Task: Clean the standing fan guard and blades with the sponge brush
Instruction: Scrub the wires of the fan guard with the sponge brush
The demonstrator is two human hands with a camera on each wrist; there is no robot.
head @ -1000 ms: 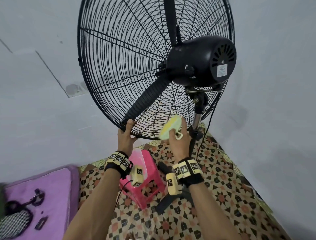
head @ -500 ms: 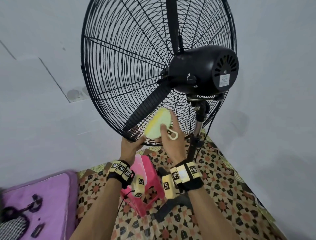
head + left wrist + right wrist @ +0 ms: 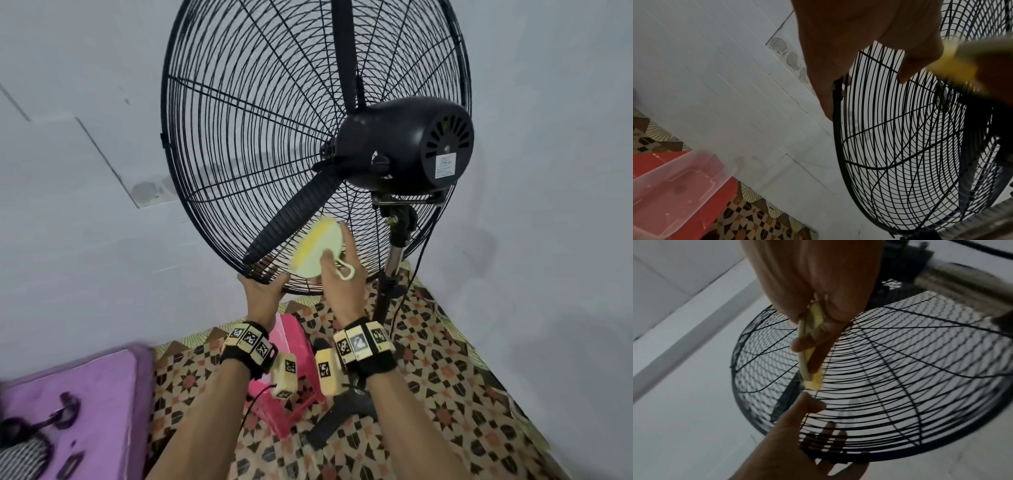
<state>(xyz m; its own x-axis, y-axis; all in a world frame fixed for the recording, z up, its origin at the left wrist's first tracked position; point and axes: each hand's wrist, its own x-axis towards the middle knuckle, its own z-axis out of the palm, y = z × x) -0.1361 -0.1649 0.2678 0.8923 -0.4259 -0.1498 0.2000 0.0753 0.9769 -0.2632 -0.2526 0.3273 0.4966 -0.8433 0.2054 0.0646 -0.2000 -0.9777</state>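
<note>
A: Where does the head view sit?

B: High, behind both forearms, looking forward and down at the back of the fan guard [image 3: 260,137] and the patterned floor mat [image 3: 445,394].

A: And the wrist cameras?

B: Both sit very close and look up along the fingers. The left faces the guard's rim [image 3: 836,129] and the wall; the right faces the wire dome. All three share the guard's lower edge.

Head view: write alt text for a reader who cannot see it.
A right hand presses a yellow-green sponge brush against the lower rear guard of a black standing fan, while the left hand holds the guard's bottom rim. Below are a patterned floor mat and a pink stool.
</note>
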